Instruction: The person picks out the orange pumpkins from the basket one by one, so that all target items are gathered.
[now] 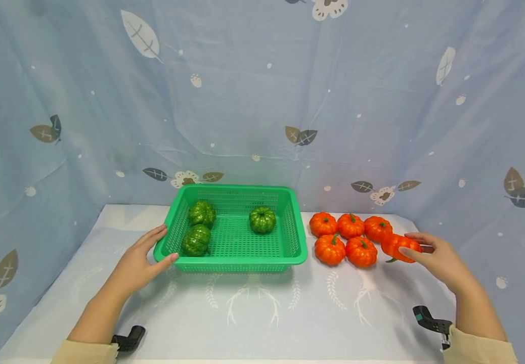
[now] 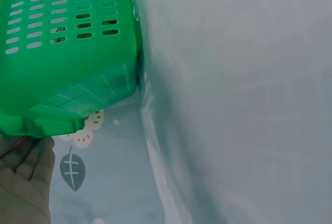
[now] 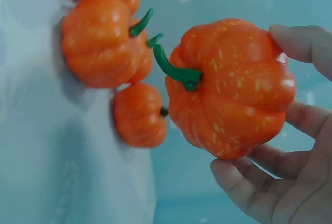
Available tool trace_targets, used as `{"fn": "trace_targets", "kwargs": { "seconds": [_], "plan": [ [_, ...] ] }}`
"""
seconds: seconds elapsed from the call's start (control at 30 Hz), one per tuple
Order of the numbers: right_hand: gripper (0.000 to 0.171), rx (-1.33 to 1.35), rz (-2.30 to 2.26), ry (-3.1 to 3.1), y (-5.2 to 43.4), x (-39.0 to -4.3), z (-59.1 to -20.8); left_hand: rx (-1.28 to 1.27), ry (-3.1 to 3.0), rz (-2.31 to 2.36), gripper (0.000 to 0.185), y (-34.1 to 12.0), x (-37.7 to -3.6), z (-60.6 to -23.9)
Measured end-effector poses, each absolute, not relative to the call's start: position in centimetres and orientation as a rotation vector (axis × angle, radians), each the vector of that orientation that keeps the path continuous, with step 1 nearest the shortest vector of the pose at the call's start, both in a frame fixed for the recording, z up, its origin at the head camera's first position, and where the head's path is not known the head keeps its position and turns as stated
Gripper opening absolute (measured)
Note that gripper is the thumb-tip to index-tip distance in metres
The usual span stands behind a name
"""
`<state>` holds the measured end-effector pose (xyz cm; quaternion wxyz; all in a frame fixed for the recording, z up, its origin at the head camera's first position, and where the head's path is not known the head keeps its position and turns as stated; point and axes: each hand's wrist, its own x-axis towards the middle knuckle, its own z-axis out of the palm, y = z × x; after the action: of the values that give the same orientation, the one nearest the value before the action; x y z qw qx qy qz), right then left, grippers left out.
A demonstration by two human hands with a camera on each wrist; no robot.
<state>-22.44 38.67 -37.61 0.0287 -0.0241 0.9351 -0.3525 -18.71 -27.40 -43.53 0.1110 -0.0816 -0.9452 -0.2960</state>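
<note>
Between thumb and fingers, my right hand (image 1: pixel 440 259) holds an orange toy pumpkin (image 3: pixel 231 86) with a green stem, tilted so the stem points left in the right wrist view. Several similar orange pumpkins (image 1: pixel 329 249) stand in two rows on the table, just left of that hand. A green plastic basket (image 1: pixel 239 261) stands left of them, with 3 green pumpkins (image 1: pixel 262 219) inside. At its front left corner, my left hand (image 1: pixel 137 268) rests with fingers extended against the side rim and thumb at the front rim. The left wrist view shows those fingers below the rim.
A pale patterned cloth covers the table (image 1: pixel 253 313), and a blue leaf-print curtain (image 1: pixel 244 101) hangs behind and at both sides. Black wrist devices (image 1: pixel 431 319) show beside both forearms.
</note>
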Motion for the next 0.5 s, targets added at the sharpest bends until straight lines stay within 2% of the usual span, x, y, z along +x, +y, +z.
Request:
{"fn": "trace_targets", "kwargs": {
  "seconds": [0.3, 0.5],
  "plan": [
    [0.079, 0.109, -1.059, 2.864, 40.7, -22.5, -39.3, -0.257, -2.76, -0.875, 0.082, -27.4, -18.8, -43.8],
    [0.084, 0.139, -0.96, 2.905, 41.5, -23.1, -40.8, -0.25, -2.766, -0.872, 0.082, -27.5, -18.7, -43.7]
  ]
}}
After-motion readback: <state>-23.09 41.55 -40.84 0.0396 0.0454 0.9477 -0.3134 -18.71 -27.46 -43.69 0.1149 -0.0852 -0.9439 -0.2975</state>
